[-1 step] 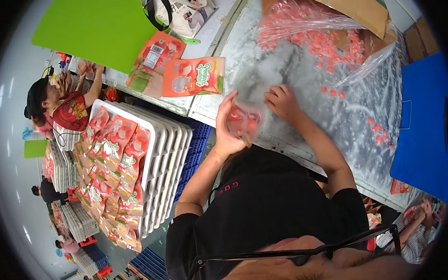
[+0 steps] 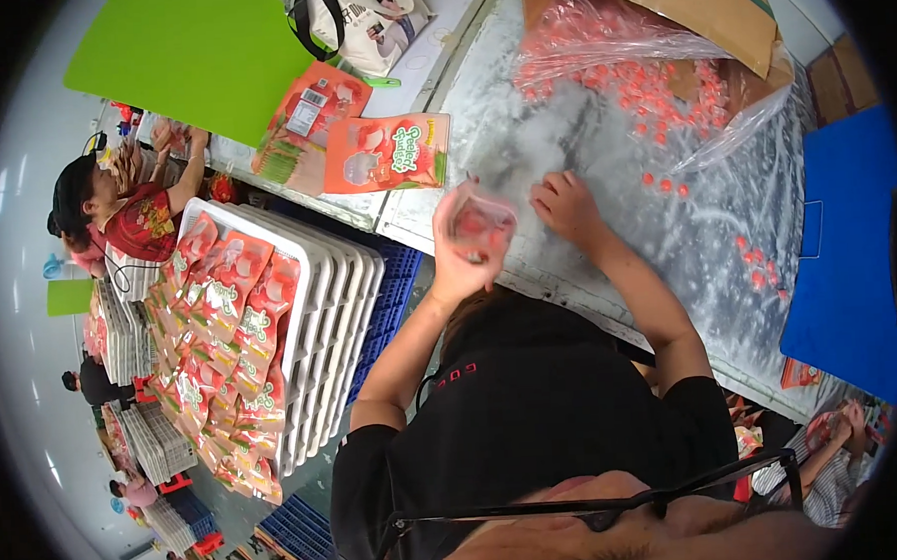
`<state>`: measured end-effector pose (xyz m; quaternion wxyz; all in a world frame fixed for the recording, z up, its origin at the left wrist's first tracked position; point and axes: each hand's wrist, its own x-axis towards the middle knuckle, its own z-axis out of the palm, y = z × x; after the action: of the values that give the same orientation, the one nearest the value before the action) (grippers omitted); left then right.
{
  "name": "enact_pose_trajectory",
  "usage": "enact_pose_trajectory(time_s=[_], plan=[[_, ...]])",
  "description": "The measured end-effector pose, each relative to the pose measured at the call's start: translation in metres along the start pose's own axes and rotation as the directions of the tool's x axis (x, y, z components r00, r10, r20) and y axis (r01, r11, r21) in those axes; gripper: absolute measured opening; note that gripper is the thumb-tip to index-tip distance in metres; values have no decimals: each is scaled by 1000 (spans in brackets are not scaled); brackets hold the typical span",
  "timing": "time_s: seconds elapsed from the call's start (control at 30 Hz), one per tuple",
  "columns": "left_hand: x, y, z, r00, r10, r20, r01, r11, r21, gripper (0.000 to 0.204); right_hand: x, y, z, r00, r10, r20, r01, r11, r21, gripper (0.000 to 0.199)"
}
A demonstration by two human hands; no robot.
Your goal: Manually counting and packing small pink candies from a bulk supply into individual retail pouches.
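Note:
My left hand (image 2: pixel 460 269) is wrapped round a clear plastic cup (image 2: pixel 506 217) with red pieces inside, above the near edge of the table. Motion smears the cup's rim, and its exact shape is hard to make out. To its right, my right hand (image 2: pixel 571 210) is low over the frosty grey tabletop, fingers bent and slightly apart, with nothing visible in them. Just beyond my left hand lies a flat red printed pouch (image 2: pixel 368 158), overlapping a second red pouch (image 2: pixel 335 90).
Small red wrapped pieces (image 2: pixel 681 100) spill from a plastic-lined cardboard box (image 2: pixel 717 3) at the far right. A blue panel (image 2: pixel 848 253) borders the right side. Stacked white trays (image 2: pixel 336 335) with pouches stand at left. Behind them a co-worker (image 2: pixel 140 208) sits.
My left hand has shifted slightly left with the cup, which has turned a little. My right hand has barely moved.

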<state>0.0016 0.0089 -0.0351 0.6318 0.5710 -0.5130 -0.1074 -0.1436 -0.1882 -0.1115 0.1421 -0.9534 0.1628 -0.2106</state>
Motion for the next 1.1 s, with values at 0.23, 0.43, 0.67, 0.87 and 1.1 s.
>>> enact_pose_trajectory(time_s=[0.23,0.43,0.67,0.87,1.1], plan=[[4,0,19,986,-161,-47,151,974,-170,97,15,4,-19,842,504,-190,-223,648,729,18],[23,9,9,925,370,88,-321,884,-340,105,31,-26,-78,744,667,37,-233,207,950,18],[24,25,14,941,335,-41,-328,879,-344,99,24,-34,-93,740,658,139,-97,-100,990,23],[45,57,1,919,-380,103,307,528,-792,91,23,-35,-97,721,669,182,-99,-161,982,21],[41,29,-10,945,-291,151,328,819,-470,103,38,-53,-132,749,644,156,18,-256,967,22]])
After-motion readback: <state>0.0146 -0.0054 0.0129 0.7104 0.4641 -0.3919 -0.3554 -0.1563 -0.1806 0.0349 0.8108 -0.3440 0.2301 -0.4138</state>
